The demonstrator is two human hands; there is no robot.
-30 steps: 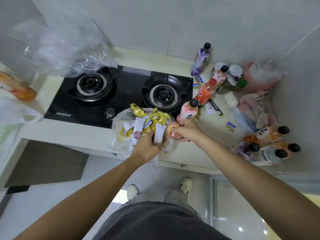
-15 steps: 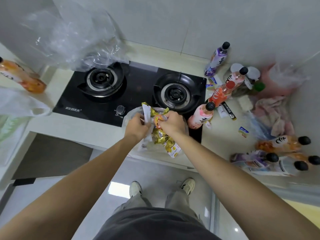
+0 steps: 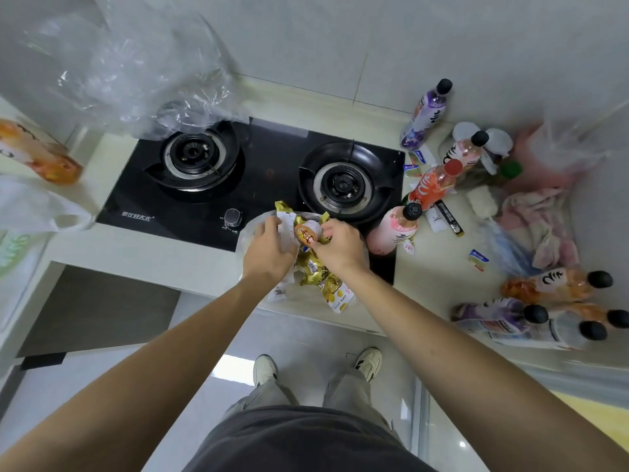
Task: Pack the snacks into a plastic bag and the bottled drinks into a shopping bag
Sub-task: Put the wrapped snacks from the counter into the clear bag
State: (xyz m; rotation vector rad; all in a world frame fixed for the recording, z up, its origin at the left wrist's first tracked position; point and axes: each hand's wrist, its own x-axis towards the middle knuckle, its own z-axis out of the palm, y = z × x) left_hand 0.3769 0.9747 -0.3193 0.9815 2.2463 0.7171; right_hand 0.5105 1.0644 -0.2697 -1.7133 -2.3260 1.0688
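Gold-wrapped snacks lie heaped in a clear plastic bag at the worktop's front edge, just before the black hob. Over the heap, the left hand is closed on the bag's film and white packets, while the right hand pinches a round orange snack. Right of the hob stand a pink bottle and further bottled drinks; more bottles lie farther right.
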